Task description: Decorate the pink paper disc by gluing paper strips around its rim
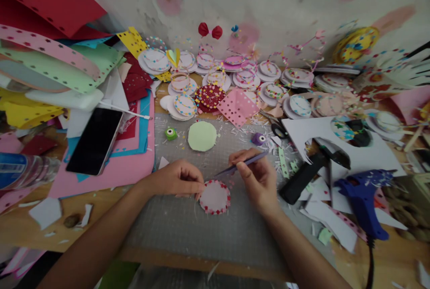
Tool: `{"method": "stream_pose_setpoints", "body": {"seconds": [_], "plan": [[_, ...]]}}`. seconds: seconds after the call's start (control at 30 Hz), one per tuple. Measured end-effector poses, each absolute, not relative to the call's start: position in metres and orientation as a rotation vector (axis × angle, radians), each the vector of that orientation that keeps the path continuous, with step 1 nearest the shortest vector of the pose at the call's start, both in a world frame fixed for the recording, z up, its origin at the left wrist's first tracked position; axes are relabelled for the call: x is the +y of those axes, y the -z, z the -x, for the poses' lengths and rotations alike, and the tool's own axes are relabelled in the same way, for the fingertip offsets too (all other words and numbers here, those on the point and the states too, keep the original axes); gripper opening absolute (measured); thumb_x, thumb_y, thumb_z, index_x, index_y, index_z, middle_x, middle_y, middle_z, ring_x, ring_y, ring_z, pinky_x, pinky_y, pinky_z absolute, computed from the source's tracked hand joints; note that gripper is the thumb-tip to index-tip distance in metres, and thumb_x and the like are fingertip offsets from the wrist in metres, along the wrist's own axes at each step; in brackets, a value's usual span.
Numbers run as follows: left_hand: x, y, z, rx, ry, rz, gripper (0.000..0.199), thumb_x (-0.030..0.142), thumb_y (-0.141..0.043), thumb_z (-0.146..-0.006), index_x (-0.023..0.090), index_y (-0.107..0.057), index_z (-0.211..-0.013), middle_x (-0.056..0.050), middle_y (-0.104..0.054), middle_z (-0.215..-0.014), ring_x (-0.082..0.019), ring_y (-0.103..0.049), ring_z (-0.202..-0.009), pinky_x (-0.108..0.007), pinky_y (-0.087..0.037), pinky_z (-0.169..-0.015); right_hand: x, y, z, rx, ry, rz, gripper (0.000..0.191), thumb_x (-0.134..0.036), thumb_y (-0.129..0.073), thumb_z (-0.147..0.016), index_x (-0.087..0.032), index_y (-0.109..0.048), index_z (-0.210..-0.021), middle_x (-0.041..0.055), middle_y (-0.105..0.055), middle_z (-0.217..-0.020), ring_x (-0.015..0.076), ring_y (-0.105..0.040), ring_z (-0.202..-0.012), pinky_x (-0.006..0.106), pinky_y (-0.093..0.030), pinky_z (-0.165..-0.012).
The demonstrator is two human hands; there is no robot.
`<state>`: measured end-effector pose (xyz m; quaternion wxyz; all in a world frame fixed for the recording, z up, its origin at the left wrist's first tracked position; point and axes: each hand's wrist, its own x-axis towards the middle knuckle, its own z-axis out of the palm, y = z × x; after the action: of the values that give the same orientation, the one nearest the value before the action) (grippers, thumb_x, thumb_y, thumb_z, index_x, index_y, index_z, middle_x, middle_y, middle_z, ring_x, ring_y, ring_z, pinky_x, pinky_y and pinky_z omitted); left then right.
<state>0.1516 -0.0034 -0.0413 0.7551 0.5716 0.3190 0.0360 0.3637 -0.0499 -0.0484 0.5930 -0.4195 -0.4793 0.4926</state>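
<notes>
A small round white disc [215, 197] with red and pink stars around its rim lies on the grey cutting mat [168, 230]. My left hand [181, 179] is at the disc's upper left edge, its thumb and fingers pinched together; whatever is between them is too small to make out. Held between the thumb and fingers of my right hand [257, 179] is a thin dark purple tool [247, 163], its tip pointing left, just above the disc. A pale green paper round [202, 136] lies beyond, between a green punch [171, 134] and a purple punch [258, 139].
Decorated paper discs [181, 106] crowd the back by the wall. A phone [96, 141] rests on coloured paper at left, near a bottle [27, 170]. At right are scissors [279, 128], a black-handled tool [302, 179], a blue glue gun [364, 199] and paper scraps.
</notes>
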Motion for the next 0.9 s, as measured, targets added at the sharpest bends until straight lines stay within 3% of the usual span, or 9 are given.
{"method": "stream_pose_setpoints", "body": {"seconds": [0.9], "plan": [[-0.0029,0.0403,-0.152,0.68,-0.074,-1.257,0.024,0.026,-0.059,-0.083,0.011,-0.063,-0.064,0.006,-0.046,-0.045,-0.004,-0.037,-0.037,-0.014,-0.026,-0.036,-0.0516,0.0471,-0.362,-1.124,-1.226,1.021,0.008,-0.028,-0.06,-0.088,-0.021,-0.06,-0.085,0.0014,-0.062,-0.082,0.0123,-0.058,-0.071,0.025,-0.048,-0.062]]}}
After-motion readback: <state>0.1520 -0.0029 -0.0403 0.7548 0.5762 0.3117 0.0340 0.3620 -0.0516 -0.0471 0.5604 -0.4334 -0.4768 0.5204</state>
